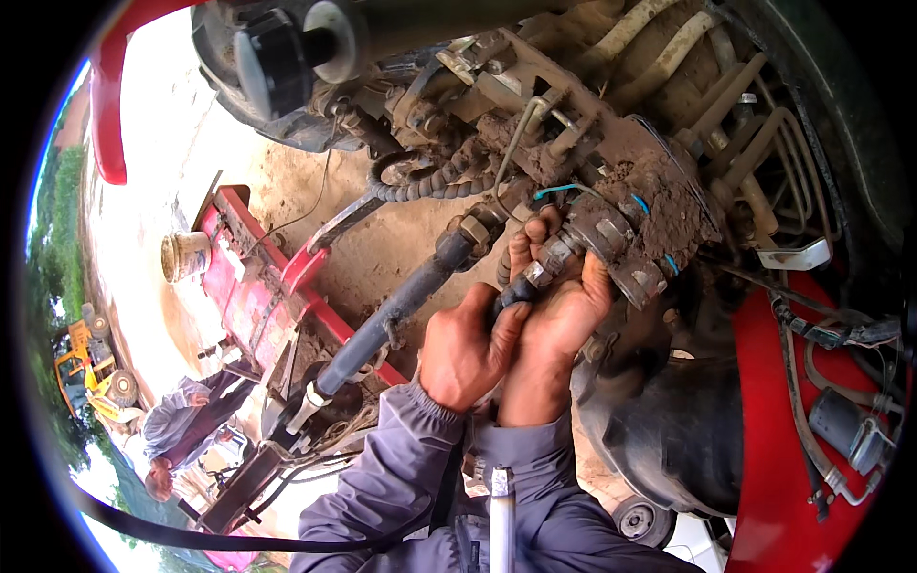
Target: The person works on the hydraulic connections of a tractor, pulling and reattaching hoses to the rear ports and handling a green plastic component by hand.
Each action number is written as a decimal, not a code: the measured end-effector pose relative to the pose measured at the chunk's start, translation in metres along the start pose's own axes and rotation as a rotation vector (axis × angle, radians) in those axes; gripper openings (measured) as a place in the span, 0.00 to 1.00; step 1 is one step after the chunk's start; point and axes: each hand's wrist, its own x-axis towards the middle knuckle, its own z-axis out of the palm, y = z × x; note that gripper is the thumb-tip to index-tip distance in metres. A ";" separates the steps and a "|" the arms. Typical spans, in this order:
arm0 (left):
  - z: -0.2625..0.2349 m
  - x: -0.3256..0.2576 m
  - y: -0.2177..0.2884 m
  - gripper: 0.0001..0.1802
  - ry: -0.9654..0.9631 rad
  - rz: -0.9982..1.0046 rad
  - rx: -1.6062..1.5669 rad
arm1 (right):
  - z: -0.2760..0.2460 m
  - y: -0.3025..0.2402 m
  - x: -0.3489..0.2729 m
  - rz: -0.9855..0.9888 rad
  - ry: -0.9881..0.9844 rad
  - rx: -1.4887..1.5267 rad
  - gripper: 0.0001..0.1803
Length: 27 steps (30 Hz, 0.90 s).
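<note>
A muddy metal hose fitting (552, 260) sits at the front of a mud-caked block (621, 229) on the machine. My left hand (463, 349) is closed around the black hose end (516, 290) just below that fitting, its thumb pressed on top. Palm up, my right hand (564, 329) cups the fitting from beneath, with fingers curled behind it and the thumb against the block. Short blue strips (640, 203) stick out of the mud, and a thin teal wire (564, 190) runs above my fingers. The hose's lower run is hidden by my hands.
Left of my hands slants a thick grey rod (396, 315). A red metal frame (258, 277) with a dirty bucket (184, 256) lies beyond. At right are a red panel (793, 420) and cables. A person (186, 420) and a yellow loader (91, 372) show far left.
</note>
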 end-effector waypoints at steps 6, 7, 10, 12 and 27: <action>-0.005 0.006 -0.007 0.21 -0.040 0.117 0.008 | -0.003 0.001 0.002 -0.016 -0.024 -0.063 0.31; -0.005 0.007 -0.007 0.20 -0.029 0.116 -0.001 | -0.006 0.001 0.003 -0.008 -0.038 -0.041 0.31; -0.002 0.000 -0.004 0.20 0.009 0.108 -0.013 | -0.008 0.000 0.006 0.004 -0.039 -0.011 0.32; -0.001 -0.004 -0.007 0.20 0.038 0.098 -0.005 | -0.008 0.003 0.005 0.011 -0.031 -0.035 0.30; -0.045 -0.081 -0.077 0.17 0.231 -0.123 -0.017 | -0.005 0.014 0.009 0.078 -0.119 0.095 0.28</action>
